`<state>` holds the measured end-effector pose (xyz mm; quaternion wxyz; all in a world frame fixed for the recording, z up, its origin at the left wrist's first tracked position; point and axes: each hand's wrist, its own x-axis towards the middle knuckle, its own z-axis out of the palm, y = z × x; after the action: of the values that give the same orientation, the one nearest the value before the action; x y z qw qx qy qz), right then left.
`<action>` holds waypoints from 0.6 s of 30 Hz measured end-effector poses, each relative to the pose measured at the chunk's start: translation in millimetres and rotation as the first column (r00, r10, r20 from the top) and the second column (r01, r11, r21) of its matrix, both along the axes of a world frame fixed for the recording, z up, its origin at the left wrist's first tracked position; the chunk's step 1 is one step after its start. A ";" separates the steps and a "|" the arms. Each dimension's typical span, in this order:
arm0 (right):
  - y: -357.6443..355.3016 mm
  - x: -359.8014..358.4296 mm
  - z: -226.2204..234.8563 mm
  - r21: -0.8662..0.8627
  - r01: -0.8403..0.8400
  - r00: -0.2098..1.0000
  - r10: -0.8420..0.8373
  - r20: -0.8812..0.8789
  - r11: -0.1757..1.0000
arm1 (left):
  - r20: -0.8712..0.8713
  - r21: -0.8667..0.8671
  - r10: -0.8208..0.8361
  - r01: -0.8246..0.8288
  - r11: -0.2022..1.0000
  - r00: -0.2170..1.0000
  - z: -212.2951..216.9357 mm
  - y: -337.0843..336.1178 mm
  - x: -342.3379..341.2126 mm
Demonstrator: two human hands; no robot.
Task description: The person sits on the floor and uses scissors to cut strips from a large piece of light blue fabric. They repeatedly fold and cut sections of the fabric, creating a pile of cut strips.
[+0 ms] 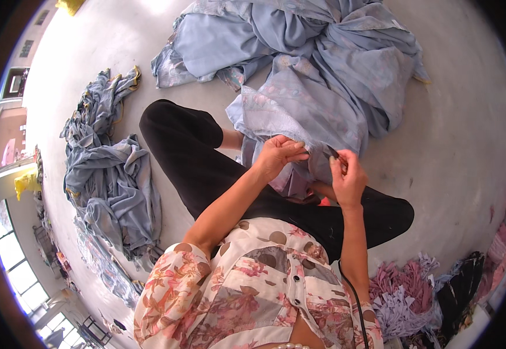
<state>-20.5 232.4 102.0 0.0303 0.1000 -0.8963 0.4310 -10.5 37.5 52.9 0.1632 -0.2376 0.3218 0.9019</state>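
A large heap of light blue-grey cloth (pixel 346 75) with faint pink patterning lies in front of me, and its near end reaches my lap. My left hand (pixel 282 156) is closed in a pinch at the cloth's pale, frayed-looking edge. Just right of it, my right hand (pixel 348 174) is closed, thumb against fingers, on a small dark pointed tool (pixel 332 152). The tool's tip points up and left toward the left hand; most of it is hidden in the fingers. A narrow gap separates the two hands, both above the cloth.
I sit on a pale floor (pixel 439 192), legs in black trousers (pixel 189 151) folded around the cloth. To the left is a long pile of blue-grey cloth (pixel 113 174) with yellow edging. At lower right sit mauve and lilac fabric strips (pixel 401 296) beside a black cloth (pixel 465 291).
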 end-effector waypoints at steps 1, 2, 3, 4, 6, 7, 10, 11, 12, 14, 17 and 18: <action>-6.3 -1.5 -3.4 0.006 -0.025 0.998 0.025 -0.055 1.000 | -0.006 0.009 0.010 -0.010 1.000 1.000 1.4 -1.7 1.1; -10.0 -1.9 -5.9 0.007 -0.034 0.997 0.035 -0.063 0.999 | -0.012 0.019 0.019 -0.018 1.000 1.000 3.2 -3.4 1.9; -12.5 -2.1 -8.4 0.010 -0.044 0.996 0.045 -0.071 0.999 | -0.011 0.001 0.014 -0.014 1.000 1.000 6.6 -3.8 2.2; -14.9 -1.8 -10.6 0.014 -0.053 0.995 0.054 -0.079 0.998 | -0.009 -0.016 0.009 -0.009 1.000 1.000 11.6 -4.0 1.9; -19.6 -0.6 -13.2 0.002 -0.062 0.995 0.062 -0.079 0.998 | -0.013 -0.062 -0.011 0.010 0.998 1.000 15.4 -3.5 1.9; -21.3 -0.4 -14.1 -0.007 -0.067 0.995 0.066 -0.074 0.998 | -0.019 -0.089 -0.026 0.024 0.996 0.999 15.6 -2.9 2.0; -24.4 -2.5 -15.7 -0.011 -0.077 0.993 0.076 -0.085 0.997 | -0.031 -0.156 -0.064 0.058 0.986 0.997 19.7 -0.2 2.4; -24.8 -3.6 -16.1 -0.008 -0.080 0.993 0.079 -0.093 0.997 | -0.034 -0.175 -0.076 0.069 0.982 0.997 20.6 0.8 2.7; -25.2 -4.1 -16.3 0.007 -0.088 0.991 0.088 -0.100 0.996 | -0.032 -0.169 -0.073 0.066 0.983 0.997 20.2 1.5 3.2; -25.5 -5.0 -16.8 0.035 -0.104 0.988 0.107 -0.115 0.994 | -0.026 -0.155 -0.066 0.061 0.986 0.997 19.3 2.9 4.0; -26.0 -6.6 -21.7 0.098 -0.092 0.977 0.109 -0.182 0.991 | -0.044 -0.182 -0.090 0.081 0.980 0.995 19.4 3.8 4.7; -26.7 -6.5 -20.9 0.011 -0.047 0.989 0.048 -0.138 0.999 | -0.042 -0.177 -0.092 0.083 0.981 0.995 19.7 4.4 4.6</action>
<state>-27.0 205.8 81.1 0.0816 0.1511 -0.8911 0.4201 -5.9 41.9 72.6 0.1733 -0.2141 0.4141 0.8675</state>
